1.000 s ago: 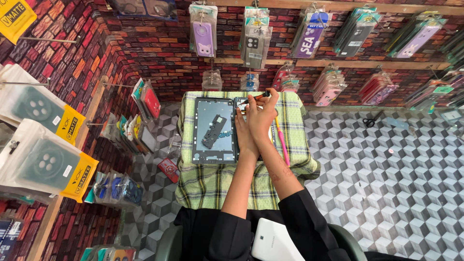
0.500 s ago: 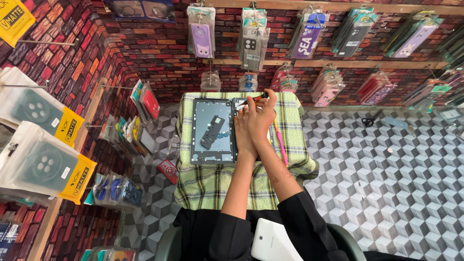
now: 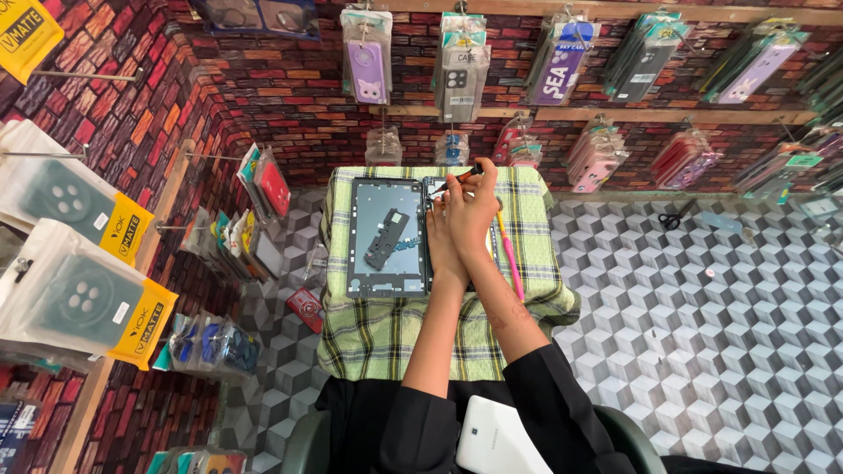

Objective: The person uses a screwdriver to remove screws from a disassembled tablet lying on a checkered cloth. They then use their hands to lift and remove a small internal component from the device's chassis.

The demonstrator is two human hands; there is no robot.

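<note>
An opened tablet lies on a small table with a green checked cloth (image 3: 386,338). Its grey back cover (image 3: 386,237), with a dark part lying on it, rests to the left. The tablet body (image 3: 432,195) is mostly hidden under my hands. My left hand (image 3: 446,239) rests flat on the tablet body. My right hand (image 3: 479,204) is just above it and grips a thin dark tool (image 3: 461,175) with its tip at the tablet's far edge. A pink pen-like tool (image 3: 509,259) lies on the cloth beside my right forearm.
A white tablet (image 3: 496,437) lies in my lap. Phone cases hang in packets on the brick-pattern wall (image 3: 263,83) ahead and on hooks at the left. A pair of scissors (image 3: 674,218) lies on the cube-pattern floor (image 3: 702,333) to the right.
My right hand has shifted slightly while working the tool at the tablet's far edge. The left hand stays pressed on the tablet.
</note>
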